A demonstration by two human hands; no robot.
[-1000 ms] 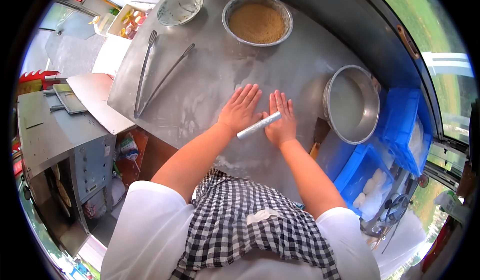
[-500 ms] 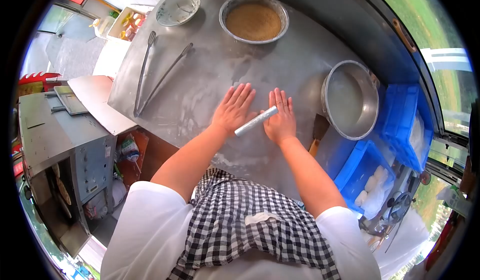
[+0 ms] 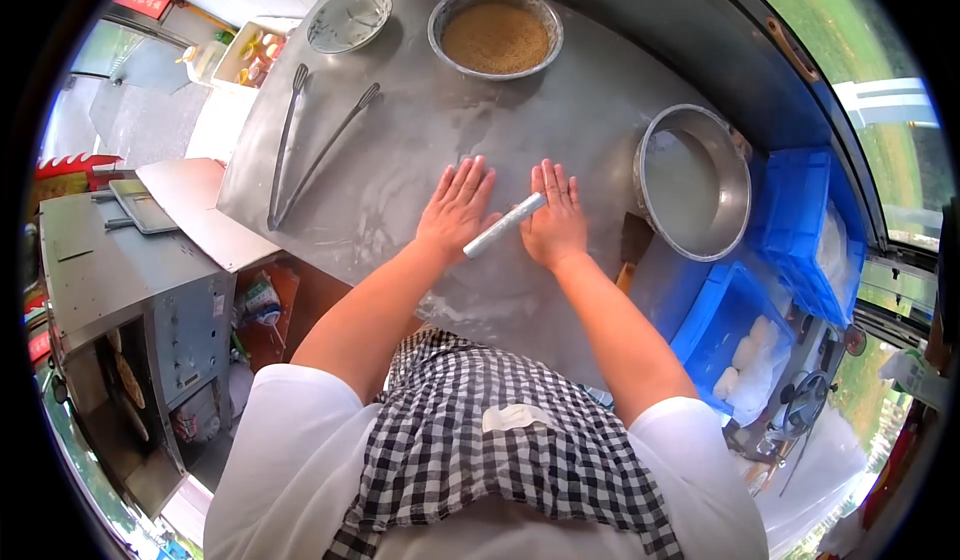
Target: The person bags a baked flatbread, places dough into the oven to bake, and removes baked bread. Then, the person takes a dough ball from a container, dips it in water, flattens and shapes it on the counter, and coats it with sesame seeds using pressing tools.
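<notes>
My left hand [image 3: 453, 210] is palm down over the metal worktop [image 3: 410, 160], fingers stretched forward and a little apart. Beside it, my right hand [image 3: 555, 222] is in the same flat pose, fingers pointing away from me. A short silver rod [image 3: 504, 225] slants across the gap between the two hands. Its lower end is near the left wrist, and its upper end overlaps the right hand by the thumb. Neither hand has its fingers wrapped round it. Whitish smears mark the worktop around the hands. Just right of my right hand is a scraper [image 3: 635, 240] with a wooden handle.
A bowl of brown crumbs [image 3: 495, 40] and a smaller bowl [image 3: 349, 22] stand at the back. Long tongs [image 3: 318, 168] lie open at left. At right are a large metal basin [image 3: 685, 190] and blue crates [image 3: 705, 335], one holding white lumps in plastic.
My right hand and the rod have shifted slightly forward; the left hand has barely moved over the worktop. The whole view has shifted a little.
</notes>
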